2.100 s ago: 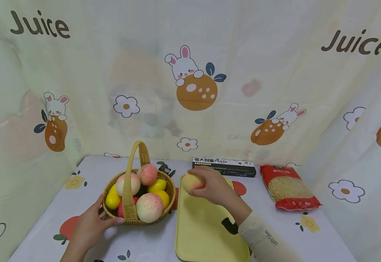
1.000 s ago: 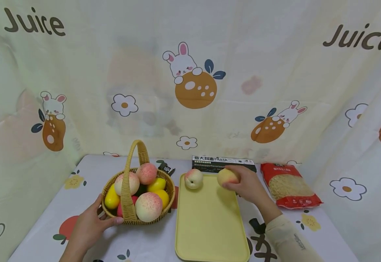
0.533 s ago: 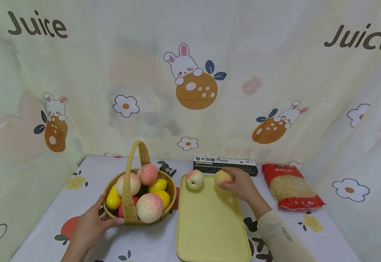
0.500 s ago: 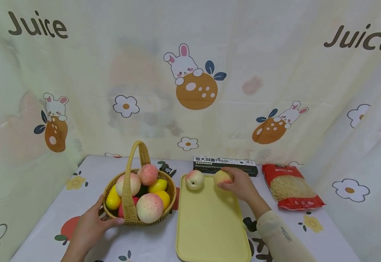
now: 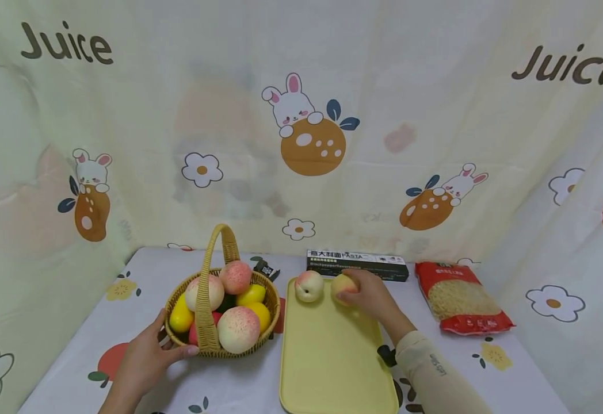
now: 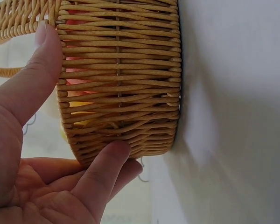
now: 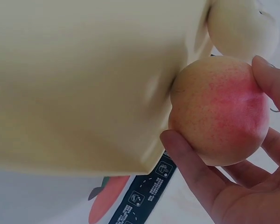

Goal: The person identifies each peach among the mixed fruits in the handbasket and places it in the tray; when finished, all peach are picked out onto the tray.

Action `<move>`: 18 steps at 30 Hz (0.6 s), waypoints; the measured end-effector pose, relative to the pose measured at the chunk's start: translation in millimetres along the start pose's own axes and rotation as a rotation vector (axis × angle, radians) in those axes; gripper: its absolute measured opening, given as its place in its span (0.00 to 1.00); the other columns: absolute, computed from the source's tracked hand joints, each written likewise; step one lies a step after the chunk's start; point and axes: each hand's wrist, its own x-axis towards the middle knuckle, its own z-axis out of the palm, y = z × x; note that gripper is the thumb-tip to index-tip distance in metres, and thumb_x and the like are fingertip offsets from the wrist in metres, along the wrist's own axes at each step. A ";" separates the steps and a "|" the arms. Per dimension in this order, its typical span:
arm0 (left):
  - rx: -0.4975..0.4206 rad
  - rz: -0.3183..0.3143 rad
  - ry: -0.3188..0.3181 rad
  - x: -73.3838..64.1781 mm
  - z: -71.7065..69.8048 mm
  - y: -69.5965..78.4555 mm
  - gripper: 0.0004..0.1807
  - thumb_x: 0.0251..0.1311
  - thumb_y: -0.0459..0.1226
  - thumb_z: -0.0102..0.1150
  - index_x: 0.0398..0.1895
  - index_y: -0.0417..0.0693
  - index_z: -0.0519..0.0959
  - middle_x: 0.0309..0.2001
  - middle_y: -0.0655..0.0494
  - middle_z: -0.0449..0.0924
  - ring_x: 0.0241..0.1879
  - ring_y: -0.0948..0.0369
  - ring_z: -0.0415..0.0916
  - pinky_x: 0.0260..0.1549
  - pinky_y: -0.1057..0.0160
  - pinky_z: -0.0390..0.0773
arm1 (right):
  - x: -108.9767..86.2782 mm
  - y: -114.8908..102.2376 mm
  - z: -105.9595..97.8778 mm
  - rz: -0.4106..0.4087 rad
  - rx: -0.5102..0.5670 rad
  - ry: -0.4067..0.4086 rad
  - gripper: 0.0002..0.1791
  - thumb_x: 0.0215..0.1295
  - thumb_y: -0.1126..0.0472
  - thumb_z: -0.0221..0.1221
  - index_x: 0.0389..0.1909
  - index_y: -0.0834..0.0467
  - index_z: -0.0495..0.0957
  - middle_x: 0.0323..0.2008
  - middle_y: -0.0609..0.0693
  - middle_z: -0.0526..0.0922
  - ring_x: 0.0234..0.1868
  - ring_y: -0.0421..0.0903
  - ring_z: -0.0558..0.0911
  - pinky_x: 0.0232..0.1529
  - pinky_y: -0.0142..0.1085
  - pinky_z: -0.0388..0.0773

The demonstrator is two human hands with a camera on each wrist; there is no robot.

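A wicker basket [image 5: 247, 348] with a tall handle stands at the left, filled with pink-speckled peaches [image 5: 239, 329] and yellow fruits [image 5: 182, 315]. My left hand [image 5: 146, 356] holds its near left side; in the left wrist view the thumb presses by the handle's base and the fingers lie against the weave [image 6: 121, 84]. My right hand [image 5: 369, 296] grips a yellow-pink peach [image 7: 219, 109] between thumb and fingers at the back of the yellow tray [image 5: 335, 356]. In the right wrist view the peach touches the tray's surface or nearly so. Another pale peach [image 5: 309, 286] sits on the tray to its left.
A black pasta box [image 5: 357, 265] lies behind the tray. To the right is a red bag of pasta [image 5: 462, 298]. A small black packet [image 5: 266, 269] lies behind the basket. A printed curtain [image 5: 239, 115] closes off the back.
My right hand with its peach has moved right from the tray's back left corner, then slightly left and down beside the other peach, which is now visible. The left hand stays on the basket.
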 end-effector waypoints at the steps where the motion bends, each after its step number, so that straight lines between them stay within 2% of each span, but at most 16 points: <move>1: 0.001 0.000 0.001 0.0 -0.2 0.2 0.83 0.37 0.73 0.76 0.85 0.36 0.43 0.77 0.26 0.61 0.76 0.29 0.60 0.70 0.30 0.70 | 0.4 -0.3 0.8 -0.002 -0.010 -0.002 0.34 0.62 0.53 0.75 0.67 0.62 0.79 0.66 0.63 0.83 0.70 0.65 0.78 0.73 0.61 0.73; 9: -0.037 0.009 -0.011 -1.9 -0.8 1.8 0.81 0.39 0.70 0.77 0.85 0.35 0.42 0.78 0.26 0.59 0.76 0.30 0.60 0.71 0.31 0.69 | -3.0 -7.4 -4.0 0.044 -0.037 -0.035 0.36 0.62 0.52 0.75 0.69 0.62 0.78 0.67 0.63 0.82 0.69 0.65 0.78 0.72 0.62 0.74; 18: -0.037 -0.020 -0.014 -2.4 -0.8 4.0 0.82 0.38 0.71 0.77 0.85 0.35 0.42 0.78 0.27 0.58 0.77 0.30 0.59 0.71 0.33 0.70 | -7.1 -11.7 -11.3 0.117 -0.049 -0.079 0.38 0.63 0.50 0.73 0.72 0.58 0.75 0.70 0.64 0.78 0.71 0.65 0.76 0.73 0.63 0.72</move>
